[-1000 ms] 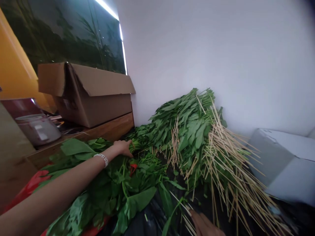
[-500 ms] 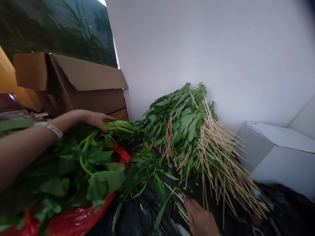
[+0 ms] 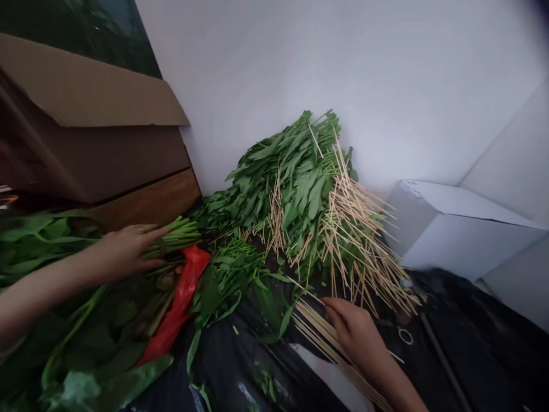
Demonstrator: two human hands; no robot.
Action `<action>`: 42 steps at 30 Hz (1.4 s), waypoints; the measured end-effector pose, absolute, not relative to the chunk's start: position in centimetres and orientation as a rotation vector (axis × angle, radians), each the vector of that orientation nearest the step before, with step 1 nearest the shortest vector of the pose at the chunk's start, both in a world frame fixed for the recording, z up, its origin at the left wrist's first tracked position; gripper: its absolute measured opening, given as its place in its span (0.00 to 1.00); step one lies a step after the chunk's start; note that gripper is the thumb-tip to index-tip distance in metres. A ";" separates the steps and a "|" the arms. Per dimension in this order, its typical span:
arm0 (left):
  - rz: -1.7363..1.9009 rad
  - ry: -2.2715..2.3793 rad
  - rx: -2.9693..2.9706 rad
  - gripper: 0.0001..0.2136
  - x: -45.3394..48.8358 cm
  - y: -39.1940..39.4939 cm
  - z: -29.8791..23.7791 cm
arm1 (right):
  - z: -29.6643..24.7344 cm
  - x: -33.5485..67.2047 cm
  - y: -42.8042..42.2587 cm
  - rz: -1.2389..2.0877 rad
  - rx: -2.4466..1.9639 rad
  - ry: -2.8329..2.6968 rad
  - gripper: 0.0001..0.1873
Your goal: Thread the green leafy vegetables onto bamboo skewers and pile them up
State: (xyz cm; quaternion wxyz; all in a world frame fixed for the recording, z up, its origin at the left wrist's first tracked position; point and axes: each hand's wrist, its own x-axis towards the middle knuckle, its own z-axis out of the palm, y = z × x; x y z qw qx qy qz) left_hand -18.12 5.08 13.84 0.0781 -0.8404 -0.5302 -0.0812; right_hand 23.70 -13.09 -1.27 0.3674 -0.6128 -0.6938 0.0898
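My left hand [image 3: 124, 249] is closed around the stems of a bundle of leafy greens [image 3: 175, 236], holding it above a heap of greens [image 3: 51, 297] on a red plastic bag [image 3: 178, 303]. My right hand [image 3: 354, 332] rests with curled fingers on a bunch of thin bamboo skewers [image 3: 319, 337] lying on black plastic sheeting [image 3: 240, 366]. Ahead, against the wall, lies a big pile of skewered green leaves [image 3: 300, 200] with the sticks fanning out toward me.
A brown cardboard box [image 3: 86, 131] sits on a wooden ledge [image 3: 150, 200] at the left. A white box [image 3: 450, 229] stands at the right by the wall. A small ring [image 3: 404, 335] and a dark rod [image 3: 441, 360] lie on the sheeting.
My left hand has pulled a bundle of green stems back from near the pile toward the left. The right hand has come further into view on the skewers. The view has swung down and right.
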 end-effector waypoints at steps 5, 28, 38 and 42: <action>-0.067 -1.360 -3.262 0.23 -9.4 -2.8 13.4 | 0.9 24.8 -13.6 0.442 -1.593 -1.674 0.15; -2.227 -2.268 -3.298 0.15 3.4 -4.4 0.1 | 0.0 20.3 -13.7 0.758 -1.437 -1.587 0.16; -1.948 -2.207 -3.380 0.17 3.0 -3.0 -1.8 | -1.6 26.3 -16.7 0.023 -1.723 -1.593 0.13; -1.888 -2.239 -3.436 0.20 3.0 -2.6 -2.2 | -2.0 33.5 -21.1 -0.504 -2.007 -1.485 0.15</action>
